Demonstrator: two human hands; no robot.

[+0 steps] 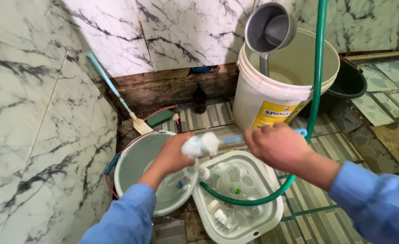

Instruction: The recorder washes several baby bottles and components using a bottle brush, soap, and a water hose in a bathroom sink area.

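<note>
We see the left hand with its fingers curled shut around a clear, small container whose shape we cannot make out, held just above the square white basin. Into that container goes the white foamy head of a bottle brush, and the brush's light blue handle runs rightward into the right hand, whose fingers are closed on the handle near its far end. Both wrists wear blue sleeves. The square white basin sits directly under the two hands and holds water with several clear bottles and small plastic parts lying in it. A green hose comes down from above, passes behind the right hand, and loops along the basin's right side into its water. Just left of the basin, touching or nearly so, stands a round pale green tub, partly under the left forearm. Behind the basin stands a tall white bucket with a yellow label, and a grey dipper hangs on its rim. Further left of the basin, a long-handled light blue brush leans against the marble wall.
</note>
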